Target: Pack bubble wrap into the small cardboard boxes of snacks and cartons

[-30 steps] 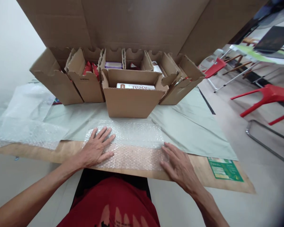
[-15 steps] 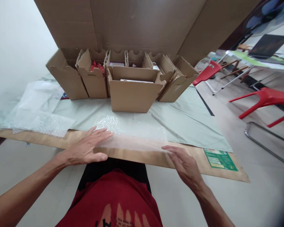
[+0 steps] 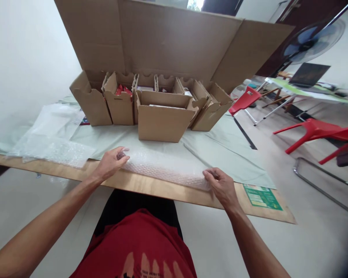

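Note:
A sheet of bubble wrap (image 3: 165, 166) lies across the near edge of a wooden board (image 3: 150, 187), partly on a pale green cloth (image 3: 220, 146). My left hand (image 3: 111, 162) pinches the sheet's left end, fingers closed on it. My right hand (image 3: 220, 185) grips the sheet's right end the same way. Just beyond the sheet stands an open cardboard box (image 3: 162, 117) with a white package inside.
Behind it runs a row of small open cardboard boxes (image 3: 118, 102) holding red and white items, backed by a large cardboard flap (image 3: 162, 38). More bubble wrap (image 3: 50, 148) lies at the left. A green label (image 3: 262, 197), red chairs (image 3: 316, 131) and a fan (image 3: 313, 38) are at the right.
Both hands went from lying flat and open on the bubble wrap to pinching its two ends. The view has tilted upward, showing more of the room.

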